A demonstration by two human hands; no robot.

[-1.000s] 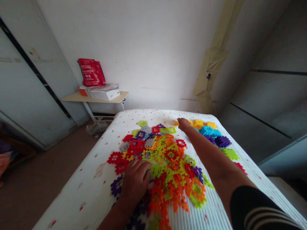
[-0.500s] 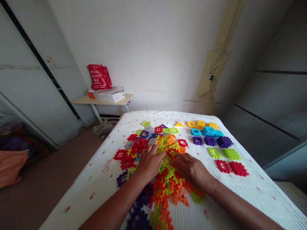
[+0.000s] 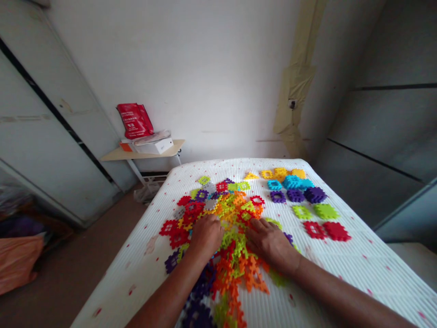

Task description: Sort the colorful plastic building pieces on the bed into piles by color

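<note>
A heap of coloured plastic interlocking tiles (image 3: 235, 214) lies in the middle of a white bed (image 3: 344, 269). My left hand (image 3: 205, 235) rests palm down on the heap's left side, fingers curled over red and yellow pieces. My right hand (image 3: 269, 241) lies flat on the heap's right side, fingers spread over orange and green pieces. To the right, tiles sit sorted by colour: yellow (image 3: 283, 173), blue (image 3: 292, 183), purple (image 3: 303, 195), green (image 3: 316, 212) and red (image 3: 327, 230) groups.
A small side table (image 3: 143, 152) stands beyond the bed's far left corner, with a red bag (image 3: 134, 120) and a white box (image 3: 153, 146) on it. Grey cabinet doors line the left and right. An orange bag (image 3: 15, 262) lies on the floor at left.
My right hand has come back from the far yellow tiles to the heap. My left hand has shifted forward on the heap. The view has swung slightly.
</note>
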